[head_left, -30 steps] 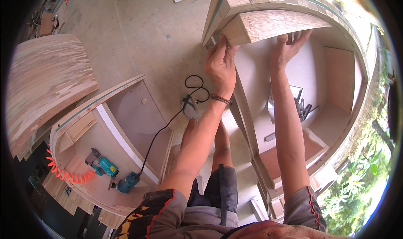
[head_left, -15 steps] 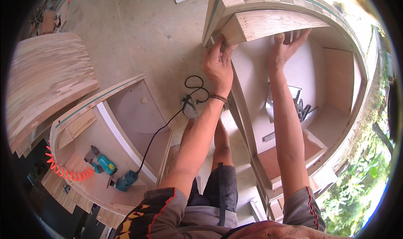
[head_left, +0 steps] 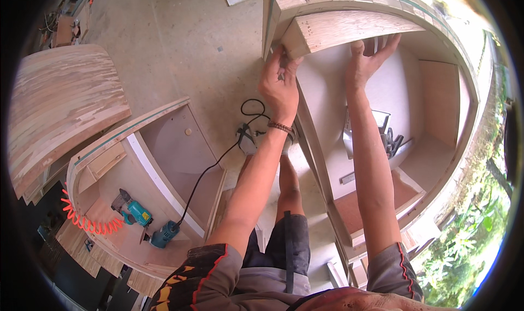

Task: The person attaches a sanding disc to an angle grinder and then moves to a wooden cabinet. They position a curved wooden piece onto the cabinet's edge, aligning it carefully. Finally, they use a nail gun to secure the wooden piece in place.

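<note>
Both my arms reach forward to a box-like wooden piece [head_left: 360, 30] in the far end of a curved wooden cabinet [head_left: 322, 169]. My left hand [head_left: 279, 87] is closed at the piece's left corner, its fingertips partly hidden. Under the near edge, my right hand [head_left: 368, 63] holds the piece with the thumb apart from the fingers. The fingertips of that hand go out of sight behind the wood.
Inside the cabinet lie a metal-edged box [head_left: 349, 133] and a dark tool [head_left: 392, 144]. A second curved cabinet [head_left: 155, 188] at left holds two teal power tools [head_left: 164, 234], a black cord [head_left: 204, 172] and an orange coiled hose [head_left: 90, 223]. A curved wooden panel [head_left: 65, 103] stands beyond.
The wooden piece and both my hands have shifted slightly to the left and away from me. My grip looks the same.
</note>
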`<state>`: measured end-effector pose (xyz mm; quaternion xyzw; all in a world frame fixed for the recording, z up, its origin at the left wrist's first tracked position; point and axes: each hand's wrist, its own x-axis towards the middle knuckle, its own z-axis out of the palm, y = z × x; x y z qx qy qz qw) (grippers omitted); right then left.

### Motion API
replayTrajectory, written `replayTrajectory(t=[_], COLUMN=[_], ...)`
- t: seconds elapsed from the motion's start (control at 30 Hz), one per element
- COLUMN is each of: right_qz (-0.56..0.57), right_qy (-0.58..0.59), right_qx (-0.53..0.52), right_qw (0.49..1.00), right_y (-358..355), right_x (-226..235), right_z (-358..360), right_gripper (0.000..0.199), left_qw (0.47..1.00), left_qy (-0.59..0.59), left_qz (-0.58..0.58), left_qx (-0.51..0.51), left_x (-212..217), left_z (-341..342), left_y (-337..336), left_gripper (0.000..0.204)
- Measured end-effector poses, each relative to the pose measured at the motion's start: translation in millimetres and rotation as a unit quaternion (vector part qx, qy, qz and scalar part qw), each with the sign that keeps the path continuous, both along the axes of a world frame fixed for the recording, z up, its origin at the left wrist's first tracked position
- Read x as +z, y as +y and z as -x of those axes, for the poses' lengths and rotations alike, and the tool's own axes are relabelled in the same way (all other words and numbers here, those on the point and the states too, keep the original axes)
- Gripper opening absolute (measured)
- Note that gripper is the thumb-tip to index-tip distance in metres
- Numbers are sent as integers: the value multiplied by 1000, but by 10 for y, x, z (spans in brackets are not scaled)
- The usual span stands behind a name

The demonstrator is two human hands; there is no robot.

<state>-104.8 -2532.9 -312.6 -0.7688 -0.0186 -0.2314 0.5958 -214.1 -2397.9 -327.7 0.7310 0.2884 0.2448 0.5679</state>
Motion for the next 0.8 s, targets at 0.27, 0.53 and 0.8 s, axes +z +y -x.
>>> replayTrajectory(t=[0.27,0.53,0.8], right_qz=[-20,-36,-12], right_qy=[-17,-18,-28], right_qx=[5,1,0], right_qw=[1000,999,1000], right_y=[-24,-12,0], right_x=[-23,-51,-11], right_z=[-10,-24,-14], right_gripper=[146,147,144], left_qw=[991,927,918], left_qy=[-62,-237,-241], left_qz=[-116,-260,-211], left_qx=[-15,-133,-233], left_x=[271,623,732], left_z=[-13,-501,-691], left_y=[158,623,770], left_gripper=[98,136,119])
